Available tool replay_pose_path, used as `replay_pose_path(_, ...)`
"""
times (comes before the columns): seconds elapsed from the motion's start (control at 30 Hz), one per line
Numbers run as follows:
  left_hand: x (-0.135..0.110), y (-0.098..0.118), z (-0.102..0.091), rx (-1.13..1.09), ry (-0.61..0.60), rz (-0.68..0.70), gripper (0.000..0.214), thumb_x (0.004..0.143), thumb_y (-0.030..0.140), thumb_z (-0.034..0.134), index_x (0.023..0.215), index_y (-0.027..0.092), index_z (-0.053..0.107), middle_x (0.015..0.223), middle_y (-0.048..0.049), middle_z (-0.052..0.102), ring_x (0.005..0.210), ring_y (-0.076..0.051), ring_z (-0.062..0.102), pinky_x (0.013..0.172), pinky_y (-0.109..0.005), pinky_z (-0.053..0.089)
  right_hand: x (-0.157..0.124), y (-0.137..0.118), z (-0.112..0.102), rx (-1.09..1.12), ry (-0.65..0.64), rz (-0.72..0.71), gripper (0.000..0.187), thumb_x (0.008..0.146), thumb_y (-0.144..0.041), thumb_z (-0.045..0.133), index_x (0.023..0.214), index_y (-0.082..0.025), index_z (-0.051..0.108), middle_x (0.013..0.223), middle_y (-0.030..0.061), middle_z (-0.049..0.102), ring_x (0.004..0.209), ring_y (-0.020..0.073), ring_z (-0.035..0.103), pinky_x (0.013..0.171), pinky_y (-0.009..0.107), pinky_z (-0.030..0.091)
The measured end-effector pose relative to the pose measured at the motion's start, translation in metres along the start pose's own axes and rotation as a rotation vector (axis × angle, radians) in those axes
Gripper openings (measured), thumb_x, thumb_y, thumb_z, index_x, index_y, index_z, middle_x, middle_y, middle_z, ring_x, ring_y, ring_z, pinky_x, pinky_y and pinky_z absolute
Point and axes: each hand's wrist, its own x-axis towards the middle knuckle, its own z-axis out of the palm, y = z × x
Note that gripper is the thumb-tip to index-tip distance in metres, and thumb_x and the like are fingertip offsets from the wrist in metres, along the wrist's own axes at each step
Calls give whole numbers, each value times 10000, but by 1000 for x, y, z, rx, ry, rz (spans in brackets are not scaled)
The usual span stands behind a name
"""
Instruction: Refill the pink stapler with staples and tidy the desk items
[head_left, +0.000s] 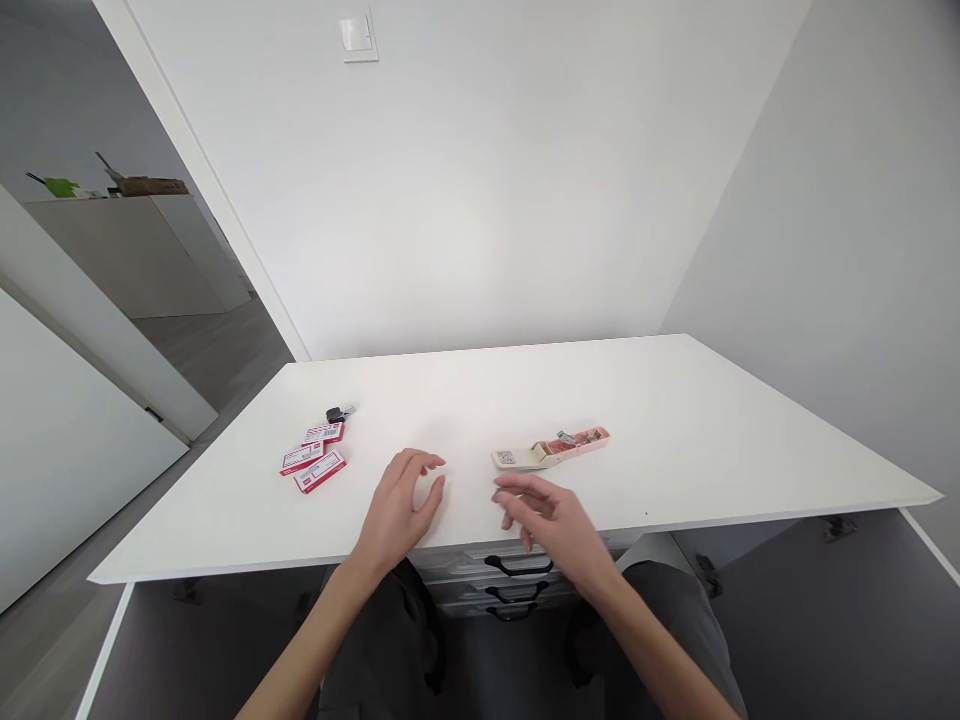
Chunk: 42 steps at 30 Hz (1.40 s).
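My left hand (401, 503) hovers over the near part of the white tabletop (420, 400), thumb and fingers apart, with nothing between them. My right hand (553, 518) is near the front edge, its fingers curled and pinched around a small greyish thing too small to make out. Just beyond it lies a slim, open box (520, 458) with a cream lid bearing a printed code label. Its pink tray (592, 439) holds small reddish and dark contents. One small metallic-looking piece (566, 438) lies across the tray.
Several red-and-white cards (320, 471) overlap at the left, below a small black-and-silver object (339, 413). Drawers with black handles (517, 567) are under the front edge. A wall (480, 200) stands behind, with a light switch (358, 37). A doorway opens left.
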Motion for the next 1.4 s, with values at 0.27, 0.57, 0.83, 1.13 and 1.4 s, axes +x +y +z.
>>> replay_pose_path(0.27, 27, 49, 37, 59, -117, 332, 355, 1034, 309, 496, 1386, 265, 501, 1501, -93, 531, 1433, -279, 437, 1161, -502, 405, 2, -34, -89, 339, 246, 39, 311, 877, -450, 768, 1063, -202, 795, 1200, 90, 737, 778, 144, 657, 530, 209, 524)
replay_pose_path(0.57, 22, 50, 53, 109, -233, 355, 424, 1030, 341, 516, 1440, 242, 471, 1540, -87, 518, 1483, -289, 392, 1177, -510, 398, 30, -39, -118, 455, 259, 105, 226, 867, -242, 801, 1087, -192, 784, 1216, 86, 746, 865, 124, 721, 656, 139, 631)
replay_pose_path(0.83, 13, 45, 53, 76, -260, 315, 426, 1048, 389, 473, 1455, 265, 457, 1575, -90, 490, 1500, -279, 391, 1192, -516, 384, 40, -47, -115, 411, 222, 100, 237, 884, -269, 786, 1111, -201, 769, 1252, 87, 737, 967, 153, 744, 829, 183, 653)
replay_pose_path(1.13, 10, 42, 56, 48, -243, 298, 401, 1042, 389, 478, 1425, 268, 492, 1563, -82, 507, 1478, -268, 427, 1179, -491, 419, 41, -58, -108, 381, 168, 74, 329, 847, -245, 819, 1166, -203, 749, 1291, 82, 723, 811, 109, 735, 789, 166, 650)
replay_pose_path(1.4, 8, 42, 57, 49, -241, 285, 417, 1042, 373, 479, 1444, 262, 477, 1566, -79, 505, 1478, -264, 427, 1178, -494, 422, 44, -59, -102, 172, 154, 62, 274, 860, -384, 810, 1064, -209, 755, 1129, 95, 774, 798, 136, 722, 739, 230, 629)
